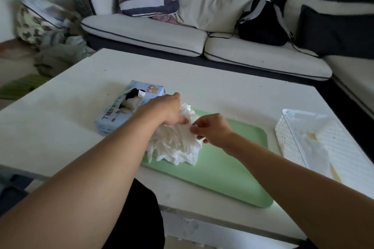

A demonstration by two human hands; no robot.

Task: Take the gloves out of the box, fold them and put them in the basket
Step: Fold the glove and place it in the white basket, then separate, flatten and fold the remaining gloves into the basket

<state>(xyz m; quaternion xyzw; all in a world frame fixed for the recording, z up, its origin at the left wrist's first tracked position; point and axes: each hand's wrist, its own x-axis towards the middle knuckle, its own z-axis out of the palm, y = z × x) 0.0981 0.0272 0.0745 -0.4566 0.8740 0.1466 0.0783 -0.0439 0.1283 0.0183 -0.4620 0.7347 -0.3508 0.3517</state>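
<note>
Gloves (pixel 176 141): crumpled bunch of thin white gloves, heaped on far-left end of green tray.
Box (pixel 129 107): light blue carton, lying flat near table's left side, just beside tray's far-left corner; top slot torn open, white glove material protruding.
Basket (pixel 291 127): white perforated plastic, upright at table's right edge.

i can make out print only on the box (pixel 129 107): large dark chinese characters run along its pale blue side, the first looks like "丁", the rest blurred and partly hidden behind my left arm. a small cartoon picture sits on its top corner. smaller print lower down is too tiny for me to read.
</note>
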